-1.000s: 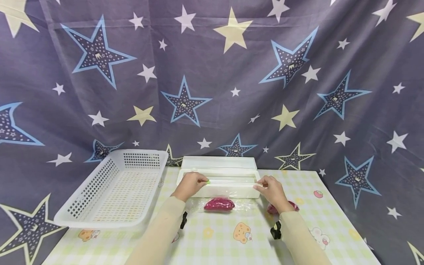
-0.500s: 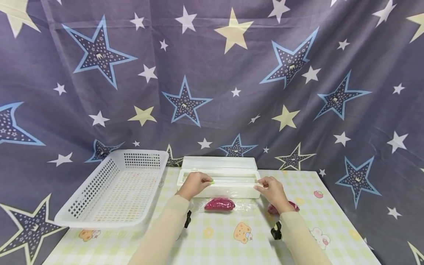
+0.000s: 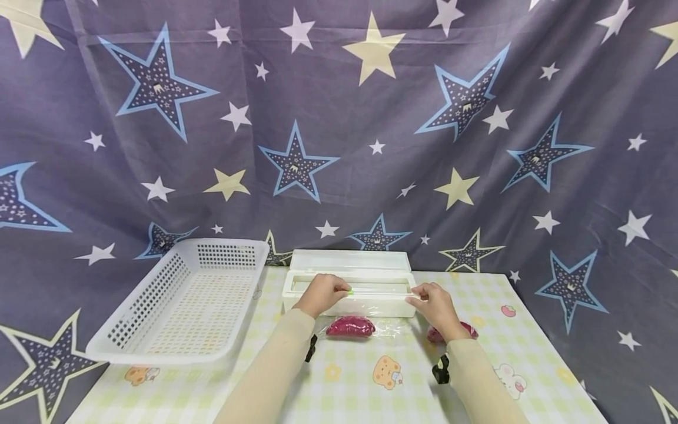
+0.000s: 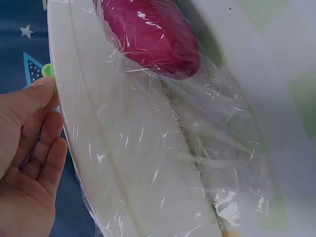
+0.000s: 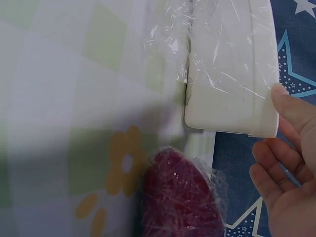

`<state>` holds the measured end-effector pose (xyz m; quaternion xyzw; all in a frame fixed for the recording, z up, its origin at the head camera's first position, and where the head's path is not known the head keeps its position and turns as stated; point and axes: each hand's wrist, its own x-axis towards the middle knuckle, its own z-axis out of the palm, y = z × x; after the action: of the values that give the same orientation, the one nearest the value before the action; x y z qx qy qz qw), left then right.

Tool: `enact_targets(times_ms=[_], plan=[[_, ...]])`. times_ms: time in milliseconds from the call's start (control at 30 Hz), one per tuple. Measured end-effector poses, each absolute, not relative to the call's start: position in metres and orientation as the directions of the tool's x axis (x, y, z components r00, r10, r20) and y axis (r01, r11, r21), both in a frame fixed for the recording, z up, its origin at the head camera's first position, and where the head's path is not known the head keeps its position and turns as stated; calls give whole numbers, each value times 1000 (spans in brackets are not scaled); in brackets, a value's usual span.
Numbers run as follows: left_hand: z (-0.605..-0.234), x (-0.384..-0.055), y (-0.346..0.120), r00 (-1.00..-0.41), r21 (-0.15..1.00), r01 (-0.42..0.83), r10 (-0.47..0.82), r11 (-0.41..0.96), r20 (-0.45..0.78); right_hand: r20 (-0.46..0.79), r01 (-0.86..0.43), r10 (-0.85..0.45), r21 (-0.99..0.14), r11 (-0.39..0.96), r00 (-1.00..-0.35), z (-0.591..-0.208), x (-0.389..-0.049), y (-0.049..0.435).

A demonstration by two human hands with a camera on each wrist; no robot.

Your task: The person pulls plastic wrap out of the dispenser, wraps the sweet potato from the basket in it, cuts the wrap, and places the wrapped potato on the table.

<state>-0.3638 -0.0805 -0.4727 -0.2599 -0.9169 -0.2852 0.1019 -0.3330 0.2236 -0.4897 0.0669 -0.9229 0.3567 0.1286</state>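
Observation:
A white cling film dispenser point(image 3: 365, 307) lies lengthwise at the back of the table, its lid point(image 3: 349, 259) raised. My left hand point(image 3: 323, 293) pinches the small green slide cutter point(image 4: 47, 70) on the front edge, left of the middle. At the dispenser's right end, my right hand point(image 3: 435, 305) grips the edge between thumb and fingers. Clear cling film point(image 4: 222, 163) hangs over the front onto the table. On that film rests a magenta sweet-potato-shaped piece point(image 3: 351, 327). A second such piece, wrapped in film point(image 5: 182, 202), lies partly hidden below my right wrist.
To the left stands a white perforated plastic basket point(image 3: 153, 358) with nothing in it. A checked cloth with cartoon prints covers the table point(image 3: 339, 400). Right behind the dispenser hangs a star-patterned curtain point(image 3: 339, 194).
My left hand has slid the green cutter to the right along the dispenser's edge. My right hand and the magenta pieces have stayed in place.

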Motion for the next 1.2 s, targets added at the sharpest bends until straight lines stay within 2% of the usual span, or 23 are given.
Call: enact_targets(times_ms=[367, 633, 867, 1200], plan=[[-468, -363, -75, -860, 512, 510, 419, 691, 292, 288, -218, -34, -639, 737, -957, -490, -334, 225], [-469, -367, -61, -843, 479, 538, 447, 694, 300, 288, -221, -37, -640, 736, -957, -491, -336, 225], [-467, -367, -45, -853, 488, 521, 444, 700, 274, 283, -219, -35, -652, 726, -958, -490, -334, 225], [-466, -364, -28, -834, 469, 552, 458, 690, 308, 300, -228, -31, -649, 726, -954, -494, -335, 226]])
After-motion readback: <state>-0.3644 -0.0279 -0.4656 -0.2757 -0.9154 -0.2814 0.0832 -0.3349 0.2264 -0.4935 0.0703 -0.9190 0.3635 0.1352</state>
